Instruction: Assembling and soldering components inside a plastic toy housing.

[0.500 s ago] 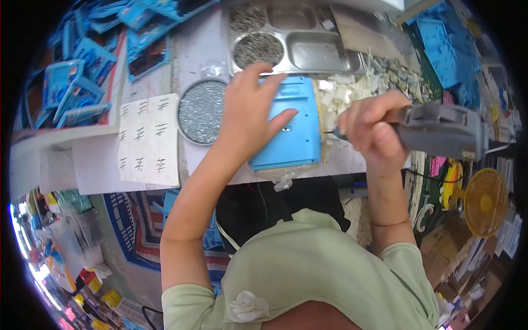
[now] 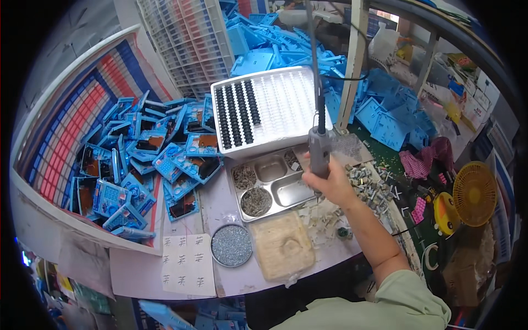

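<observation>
My right hand (image 2: 333,182) is wrapped round the grey body of an electric screwdriver (image 2: 319,148), held upright over the right side of a steel compartment tray (image 2: 297,190). A cord runs up from the tool's top. My left hand is out of view. On the table's front part lies a bare, worn yellowish pad (image 2: 283,247) with a hollow in it. Left of the pad stands a round dish of small silvery screws (image 2: 231,246). A flat blue plastic piece (image 2: 162,314) shows below the table's front edge, at lower left.
Blue plastic housings (image 2: 148,159) are heaped in a lined crate at left. A white tray (image 2: 269,137) with rows of black parts stands behind the steel tray. Small metal parts (image 2: 368,184) lie scattered at right. A sheet with handwriting (image 2: 190,267) lies front left. A yellow fan (image 2: 474,193) stands far right.
The blue panel has gone from the pad, leaving it bare. My left hand has left the view. My right hand has raised the screwdriver, now upright, and the view has tipped farther up.
</observation>
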The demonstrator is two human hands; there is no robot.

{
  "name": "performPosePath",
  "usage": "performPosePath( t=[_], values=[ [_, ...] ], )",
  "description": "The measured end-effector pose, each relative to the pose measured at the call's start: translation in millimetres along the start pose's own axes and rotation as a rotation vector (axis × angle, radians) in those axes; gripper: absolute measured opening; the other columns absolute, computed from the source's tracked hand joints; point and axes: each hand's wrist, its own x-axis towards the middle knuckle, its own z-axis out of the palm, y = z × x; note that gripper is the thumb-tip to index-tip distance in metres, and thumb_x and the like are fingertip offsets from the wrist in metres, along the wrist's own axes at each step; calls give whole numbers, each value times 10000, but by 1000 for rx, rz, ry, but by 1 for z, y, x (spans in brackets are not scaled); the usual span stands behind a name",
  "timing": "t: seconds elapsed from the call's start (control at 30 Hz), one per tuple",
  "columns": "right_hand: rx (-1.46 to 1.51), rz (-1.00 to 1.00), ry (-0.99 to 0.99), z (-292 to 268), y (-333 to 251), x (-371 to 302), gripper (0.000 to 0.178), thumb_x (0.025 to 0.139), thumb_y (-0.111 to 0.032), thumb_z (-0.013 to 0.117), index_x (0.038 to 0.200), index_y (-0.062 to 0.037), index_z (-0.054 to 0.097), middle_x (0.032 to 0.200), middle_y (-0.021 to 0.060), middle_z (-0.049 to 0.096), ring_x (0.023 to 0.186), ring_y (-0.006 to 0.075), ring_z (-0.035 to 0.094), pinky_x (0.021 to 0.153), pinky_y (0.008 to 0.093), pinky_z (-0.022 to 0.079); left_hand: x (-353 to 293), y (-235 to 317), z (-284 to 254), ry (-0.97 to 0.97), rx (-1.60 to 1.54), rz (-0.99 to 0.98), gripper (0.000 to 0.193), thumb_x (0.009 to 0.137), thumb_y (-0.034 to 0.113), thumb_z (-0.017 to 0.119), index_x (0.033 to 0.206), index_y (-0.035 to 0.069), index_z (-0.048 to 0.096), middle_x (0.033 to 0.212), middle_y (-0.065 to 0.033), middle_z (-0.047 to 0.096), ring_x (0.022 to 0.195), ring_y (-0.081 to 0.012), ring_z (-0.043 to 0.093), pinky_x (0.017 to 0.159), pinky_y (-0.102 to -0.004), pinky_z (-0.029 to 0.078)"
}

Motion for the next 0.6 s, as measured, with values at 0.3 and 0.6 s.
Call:
performPosePath(
  t=[0.3, 0.6],
  values=[
    [68, -42, 37, 11, 25, 30, 397, 903, -17, 709, 1267, -14, 548, 880, -7, 642, 785, 69, 608, 700, 231, 491, -91, -160, -79, 71, 868, -547, 572, 930, 208, 654, 1398, -54, 456, 1442, -229, 480, 1233, -358, 541, 1050, -443, 446],
    [-104, -20, 176, -21, 39, 27, 480, 936, -7, 658, 1386, -8, 491, 1007, 41, 625, 859, 112, 633, 759, 240, 516, -10, 50, 2, 211, 560, 531, 443, 946, 130, 672, 1310, -77, 529, 1266, -231, 583, 1085, -332, 616, 989, -410, 485]
  ],
)
